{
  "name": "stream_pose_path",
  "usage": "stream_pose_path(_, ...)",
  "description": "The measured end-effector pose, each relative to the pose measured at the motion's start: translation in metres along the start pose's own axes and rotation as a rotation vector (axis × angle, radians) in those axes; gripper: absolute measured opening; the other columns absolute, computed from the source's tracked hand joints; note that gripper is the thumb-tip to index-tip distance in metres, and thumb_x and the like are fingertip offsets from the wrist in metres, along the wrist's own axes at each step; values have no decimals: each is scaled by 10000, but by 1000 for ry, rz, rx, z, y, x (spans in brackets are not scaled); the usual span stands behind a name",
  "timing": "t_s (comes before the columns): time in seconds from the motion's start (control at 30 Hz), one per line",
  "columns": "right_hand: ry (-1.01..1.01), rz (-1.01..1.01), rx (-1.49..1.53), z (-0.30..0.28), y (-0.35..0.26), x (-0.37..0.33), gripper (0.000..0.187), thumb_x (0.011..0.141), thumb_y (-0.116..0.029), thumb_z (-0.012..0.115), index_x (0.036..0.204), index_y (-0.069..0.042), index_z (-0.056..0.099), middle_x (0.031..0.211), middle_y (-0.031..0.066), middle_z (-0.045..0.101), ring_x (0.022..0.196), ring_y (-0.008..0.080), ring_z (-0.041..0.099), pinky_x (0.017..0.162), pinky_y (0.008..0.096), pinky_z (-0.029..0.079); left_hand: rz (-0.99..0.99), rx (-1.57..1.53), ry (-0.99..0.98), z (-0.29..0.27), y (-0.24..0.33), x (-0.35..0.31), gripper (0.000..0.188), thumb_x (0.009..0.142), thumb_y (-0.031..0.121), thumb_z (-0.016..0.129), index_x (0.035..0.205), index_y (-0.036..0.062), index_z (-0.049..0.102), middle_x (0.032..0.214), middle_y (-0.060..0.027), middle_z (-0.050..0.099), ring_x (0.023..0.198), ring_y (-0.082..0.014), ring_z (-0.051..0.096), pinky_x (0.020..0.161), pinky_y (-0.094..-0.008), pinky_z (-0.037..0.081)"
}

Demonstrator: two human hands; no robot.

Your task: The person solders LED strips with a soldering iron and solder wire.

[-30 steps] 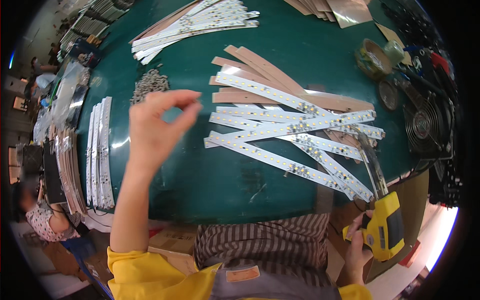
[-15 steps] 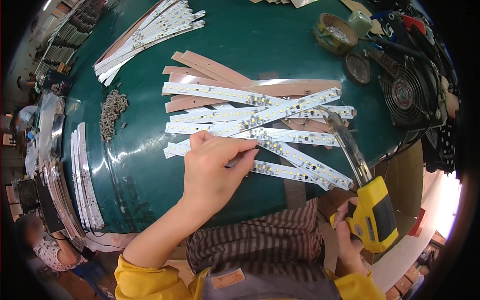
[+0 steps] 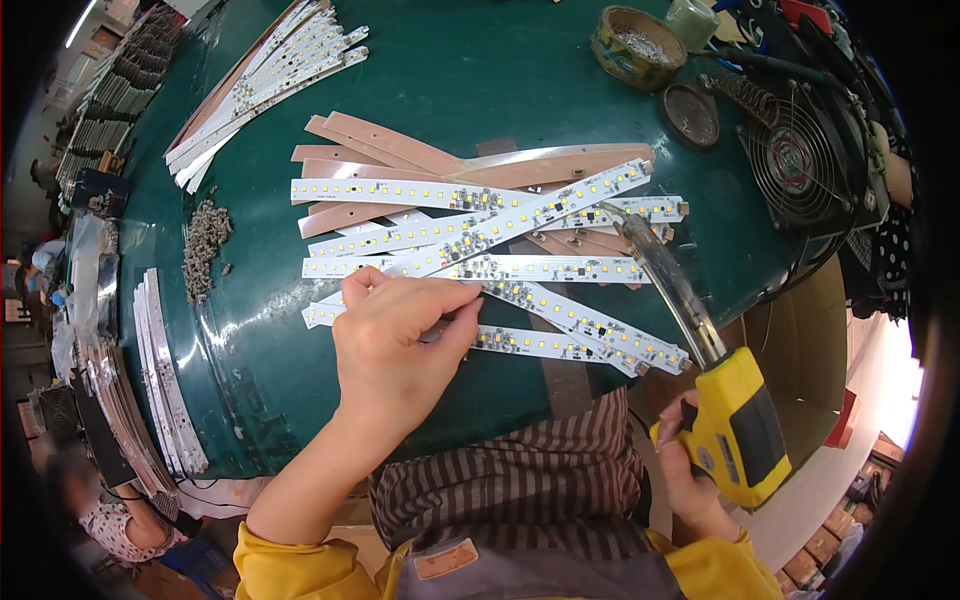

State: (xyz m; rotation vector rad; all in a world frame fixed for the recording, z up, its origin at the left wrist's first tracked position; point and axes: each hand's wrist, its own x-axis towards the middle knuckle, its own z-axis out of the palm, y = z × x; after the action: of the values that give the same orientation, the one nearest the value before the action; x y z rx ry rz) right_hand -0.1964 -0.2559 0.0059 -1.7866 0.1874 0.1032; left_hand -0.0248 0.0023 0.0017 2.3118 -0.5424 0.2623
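Light-strip pile [image 3: 490,235] sits mid-table [image 3: 480,95], white strips criss-crossed over brown ones [image 3: 395,142]. I've got the left hand [image 3: 395,345] at the pile's near edge, fingers [image 3: 450,292] narrow, tips almost meeting; can't tell if they pinch anything. Right hand [image 3: 690,485] is off the pile's near right corner, fingers wrapped round the yellow soldering gun [image 3: 742,425]. Gun's tip is at the pile's right end, contact unclear. Small-parts heap [image 3: 207,250] left of pile, fan [image 3: 790,155] right.
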Motion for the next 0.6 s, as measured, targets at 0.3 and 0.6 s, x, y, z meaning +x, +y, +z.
stream_pose_path(0.3, 362, -146, -564, 8, -2, 26, 451, 789, -148, 821, 1144, -15, 577, 926, 53, 579, 803, 160, 579, 699, 293, 458, 175, 103, -10, -1, -4, 0, 202, 716, 25, 780, 902, 91, 736, 856, 2, 710, 746, -167, 634, 806, -364, 377)
stream_pose_path(0.6, 407, -152, -553, 8, 4, 53, 271, 738, -217, 803, 939, -79, 685, 922, 70, 614, 810, 285, 602, 703, 356, 474, 207, 167, -12, -2, -4, 0, 210, 709, 36, 787, 896, 110, 727, 840, 22, 697, 743, -158, 631, 809, -367, 346)
